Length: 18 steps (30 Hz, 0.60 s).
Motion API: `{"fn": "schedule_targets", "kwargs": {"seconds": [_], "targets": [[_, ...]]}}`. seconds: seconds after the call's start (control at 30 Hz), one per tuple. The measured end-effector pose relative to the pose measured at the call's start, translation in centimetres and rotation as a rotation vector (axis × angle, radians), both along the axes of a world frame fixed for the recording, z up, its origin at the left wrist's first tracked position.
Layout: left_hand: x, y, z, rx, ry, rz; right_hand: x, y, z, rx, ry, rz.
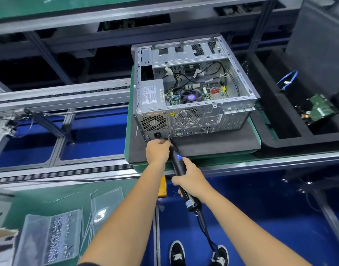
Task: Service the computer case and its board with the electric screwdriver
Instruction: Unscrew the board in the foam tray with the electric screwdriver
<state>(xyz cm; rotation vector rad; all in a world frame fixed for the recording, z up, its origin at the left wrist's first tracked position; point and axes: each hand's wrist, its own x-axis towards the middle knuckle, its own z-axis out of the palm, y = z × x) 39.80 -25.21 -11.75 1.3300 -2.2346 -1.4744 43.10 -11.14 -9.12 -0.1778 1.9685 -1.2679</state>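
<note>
The case (193,89) lies on its side on a dark pad (212,143), open side up, its rear panel facing me. Inside it I see the board (201,93) on the case floor, with a round fan near its middle and black and yellow cables looping above it. The grey power supply (152,93) sits in the case's left end, its vent and power socket showing on the rear panel.

My right hand (191,179) has its grip wrapped round the black body of the screwdriver (179,164), which slants up from below the case toward the rear panel's lower edge. The bit end meets that edge just below the power socket. My left hand (158,151) is just in front of the same spot, fingers curled and pinching the screwdriver's tip end to steady it; I cannot tell whether a screw is under them. The screwdriver's cord (205,229) trails down from its tail toward my shoes, well below the case.

Right of the case is a black foam tray (291,116) holding a green circuit board (321,110) and a blue cable (288,78). Down-left of the case, on the green desk (30,200), lie clear bags, one with small screws (58,239).
</note>
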Motion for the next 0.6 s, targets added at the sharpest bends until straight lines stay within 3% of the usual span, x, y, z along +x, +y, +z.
{"fn": "schedule_targets", "kwargs": {"seconds": [0.6], "targets": [[-0.2, 0.15, -0.46, 0.029, 0.033, 0.041, 0.13, -0.64, -0.34, 0.064, 0.076, 0.005]]}}
